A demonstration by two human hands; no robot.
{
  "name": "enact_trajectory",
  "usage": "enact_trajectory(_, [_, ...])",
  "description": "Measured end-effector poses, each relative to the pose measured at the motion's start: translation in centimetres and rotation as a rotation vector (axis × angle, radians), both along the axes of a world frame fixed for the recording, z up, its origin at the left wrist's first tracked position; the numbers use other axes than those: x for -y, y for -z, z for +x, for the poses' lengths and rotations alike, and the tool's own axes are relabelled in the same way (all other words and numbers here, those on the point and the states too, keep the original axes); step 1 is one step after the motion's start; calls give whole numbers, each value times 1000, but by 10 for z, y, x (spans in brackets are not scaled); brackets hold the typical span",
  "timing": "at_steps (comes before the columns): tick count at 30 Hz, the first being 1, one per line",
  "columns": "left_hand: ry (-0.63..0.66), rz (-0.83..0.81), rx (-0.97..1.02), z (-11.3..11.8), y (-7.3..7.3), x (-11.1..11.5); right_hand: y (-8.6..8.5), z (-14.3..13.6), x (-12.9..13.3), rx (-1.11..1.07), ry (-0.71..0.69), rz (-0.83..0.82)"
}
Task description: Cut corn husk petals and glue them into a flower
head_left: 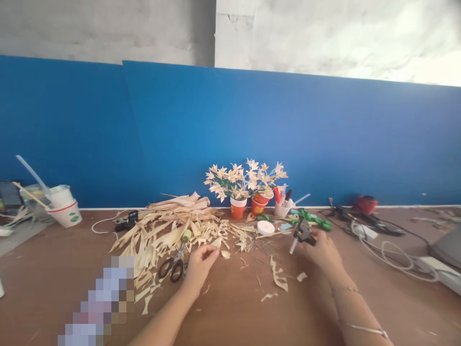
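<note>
My right hand [321,250] grips the glue gun [301,234], nozzle down. My left hand [200,262] pinches near a husk petal [225,254]. Gluing step, I judge; the petal needs picking up first.

The glue gun [301,234], small and black with a pale glue stick jutting from its back, is gripped in the right hand [321,250] just above the surface, nozzle tilted down to the left. A small cream petal piece [225,254] lies flat on the brown surface, just beside the left hand's fingertips [215,251].
</note>
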State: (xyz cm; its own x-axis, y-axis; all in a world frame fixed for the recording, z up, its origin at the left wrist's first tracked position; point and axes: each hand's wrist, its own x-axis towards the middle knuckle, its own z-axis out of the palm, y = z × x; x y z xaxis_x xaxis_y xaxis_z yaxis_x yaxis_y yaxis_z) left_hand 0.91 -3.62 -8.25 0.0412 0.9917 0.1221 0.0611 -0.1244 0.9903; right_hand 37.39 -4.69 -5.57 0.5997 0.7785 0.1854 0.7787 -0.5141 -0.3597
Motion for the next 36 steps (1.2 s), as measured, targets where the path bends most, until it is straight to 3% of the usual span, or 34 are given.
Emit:
enact_trajectory(5, [-10, -11, -5, -1, 1, -1, 5, -8, -2, -185, -105, 147])
enact_trajectory(11, [-31, -16, -1, 0, 0, -1, -10, -42, 0, -404, -128, 551])
enact_trajectory(13, [-41, -15, 6, 1, 0, 0, -18, -67, 1, -412, -323, 562])
enact_trajectory(16, [-67, -14, 14, 2, 1, 0, -26, -112, 1, -366, -744, 427])
enact_trajectory(19, [-98, -9, 23, 1, 4, -1, -25, -153, 3, -284, -975, 344])
enact_trajectory(23, [-112, -17, 23, 0, 6, -4, -11, -184, 8, -226, -1009, 297])
enact_trajectory(28, [-135, 2, 3, 0, 3, -3, 7, -189, 12, -196, -969, 285])
enact_trajectory(36, [-151, 22, -44, 0, 1, -1, 7, -190, 12, -207, -990, 271])
